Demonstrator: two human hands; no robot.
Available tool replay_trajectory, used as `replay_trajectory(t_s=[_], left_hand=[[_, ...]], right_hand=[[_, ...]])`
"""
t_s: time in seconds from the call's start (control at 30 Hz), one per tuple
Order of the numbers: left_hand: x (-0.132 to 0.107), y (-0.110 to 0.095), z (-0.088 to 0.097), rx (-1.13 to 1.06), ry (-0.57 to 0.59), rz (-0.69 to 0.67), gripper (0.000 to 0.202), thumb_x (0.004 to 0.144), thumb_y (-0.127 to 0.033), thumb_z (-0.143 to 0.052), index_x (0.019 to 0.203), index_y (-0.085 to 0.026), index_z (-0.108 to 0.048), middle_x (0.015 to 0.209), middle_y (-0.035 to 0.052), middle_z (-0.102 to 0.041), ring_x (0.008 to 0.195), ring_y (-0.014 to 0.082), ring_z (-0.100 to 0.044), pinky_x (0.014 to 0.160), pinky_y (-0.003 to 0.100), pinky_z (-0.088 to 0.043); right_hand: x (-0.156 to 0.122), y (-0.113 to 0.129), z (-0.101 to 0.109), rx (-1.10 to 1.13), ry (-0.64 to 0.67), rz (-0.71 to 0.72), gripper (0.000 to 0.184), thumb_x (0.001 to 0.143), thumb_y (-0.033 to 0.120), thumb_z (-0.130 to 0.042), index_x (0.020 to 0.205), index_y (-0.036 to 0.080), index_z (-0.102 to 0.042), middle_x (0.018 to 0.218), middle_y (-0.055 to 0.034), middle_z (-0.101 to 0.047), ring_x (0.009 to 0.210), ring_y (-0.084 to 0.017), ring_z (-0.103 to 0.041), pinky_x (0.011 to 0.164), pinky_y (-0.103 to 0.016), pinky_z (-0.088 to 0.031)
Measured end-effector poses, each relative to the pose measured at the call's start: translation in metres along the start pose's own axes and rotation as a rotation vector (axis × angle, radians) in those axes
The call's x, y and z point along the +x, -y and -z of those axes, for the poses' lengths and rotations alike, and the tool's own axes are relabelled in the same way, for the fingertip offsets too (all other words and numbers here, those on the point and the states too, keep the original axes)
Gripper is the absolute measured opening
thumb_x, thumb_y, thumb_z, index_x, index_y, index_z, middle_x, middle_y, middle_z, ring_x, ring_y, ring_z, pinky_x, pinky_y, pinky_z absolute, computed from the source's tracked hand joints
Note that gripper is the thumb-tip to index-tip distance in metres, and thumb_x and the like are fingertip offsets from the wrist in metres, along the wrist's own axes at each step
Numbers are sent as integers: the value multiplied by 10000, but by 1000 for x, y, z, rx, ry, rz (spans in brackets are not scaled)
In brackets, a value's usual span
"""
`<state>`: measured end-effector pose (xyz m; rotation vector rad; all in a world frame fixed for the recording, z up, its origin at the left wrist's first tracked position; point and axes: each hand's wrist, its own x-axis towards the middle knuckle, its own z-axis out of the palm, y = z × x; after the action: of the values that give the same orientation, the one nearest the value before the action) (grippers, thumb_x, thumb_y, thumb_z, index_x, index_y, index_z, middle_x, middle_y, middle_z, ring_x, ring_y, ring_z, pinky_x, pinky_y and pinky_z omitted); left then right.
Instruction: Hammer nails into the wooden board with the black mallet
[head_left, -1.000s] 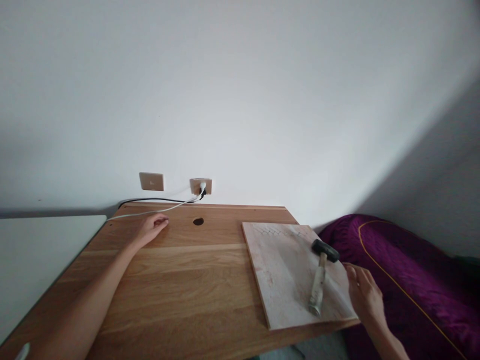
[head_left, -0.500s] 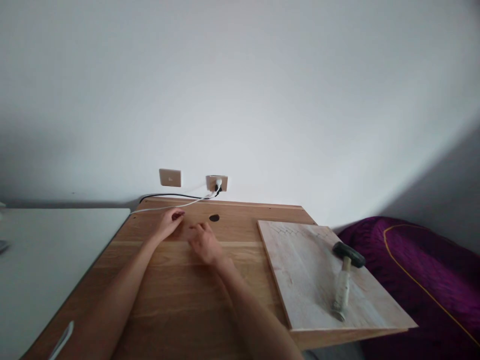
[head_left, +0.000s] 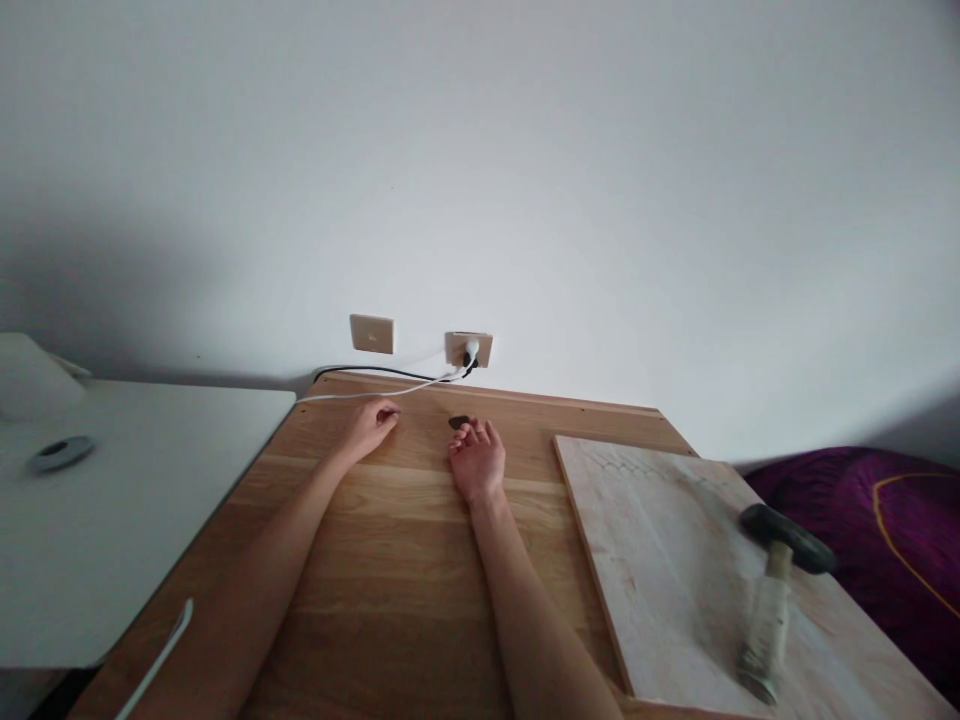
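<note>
Right hand (head_left: 475, 462) shifted right, below desk hole (head_left: 458, 423), grip apart; left hand (head_left: 373, 424) stays, grip unclear.

hammer (head_left: 776, 590) lies on board (head_left: 675, 560), right of both hands (head_left: 477, 462).

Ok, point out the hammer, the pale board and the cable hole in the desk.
hammer (head_left: 766, 615): head view, middle of its pale handle.
pale board (head_left: 675, 560): head view, bare surface left of the hammer.
cable hole (head_left: 457, 422): head view, the dark opening itself.
</note>
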<state>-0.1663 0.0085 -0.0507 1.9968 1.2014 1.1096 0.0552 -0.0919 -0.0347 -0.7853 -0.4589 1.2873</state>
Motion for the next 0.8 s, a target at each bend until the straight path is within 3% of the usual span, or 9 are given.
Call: replay_trajectory(t_s=[0.13,0.23,0.33,0.43,0.63,0.8], left_hand=[[3,-17,-3,-222,-77,109,148,738,-281,-693,832,-171,-724,863,60,-734,824,209,-653,779,312,-503],[6,-40,-12,-634,-183,266,152,727,-255,-769,832,-158,-717,825,57,-712,793,172,-644,703,243,-481],[5,-61,-25,-1134,-196,509,58,837,-192,-695,846,-135,-693,812,53,-683,724,120,-623,667,210,-477],[1,-72,-34,-1314,-177,698,108,898,-69,-579,848,-102,-669,789,68,-660,699,112,-623,648,205,-484],[-3,-83,-30,-1481,-302,757,130,956,-89,-530,868,-106,-624,781,57,-627,672,108,-605,622,208,-476],[-7,-107,-39,-1786,-350,640,260,1035,-318,-469,966,-112,-612,867,84,-642,752,136,-626,685,246,-512]], right_hand=[[-2,-1,-6,221,-25,-101,269,1010,420,-381,944,229,-560,722,4,-590,626,-137,-578,626,-257,-506],[-4,1,-10,332,-47,-151,292,1036,390,-368,930,218,-578,698,14,-593,598,-120,-577,588,-232,-486],[-5,4,-12,406,-70,-177,306,1047,381,-378,917,207,-593,680,18,-598,573,-108,-576,560,-218,-471],[-5,5,-13,453,-85,-189,306,1047,376,-393,913,197,-602,671,18,-604,564,-104,-578,552,-213,-466],[-3,3,-13,481,-93,-198,248,1015,346,-446,894,195,-602,662,13,-604,560,-115,-575,535,-220,-469],[-2,2,-12,467,-80,-160,204,1000,310,-444,909,194,-585,660,17,-593,551,-111,-565,525,-213,-459]])
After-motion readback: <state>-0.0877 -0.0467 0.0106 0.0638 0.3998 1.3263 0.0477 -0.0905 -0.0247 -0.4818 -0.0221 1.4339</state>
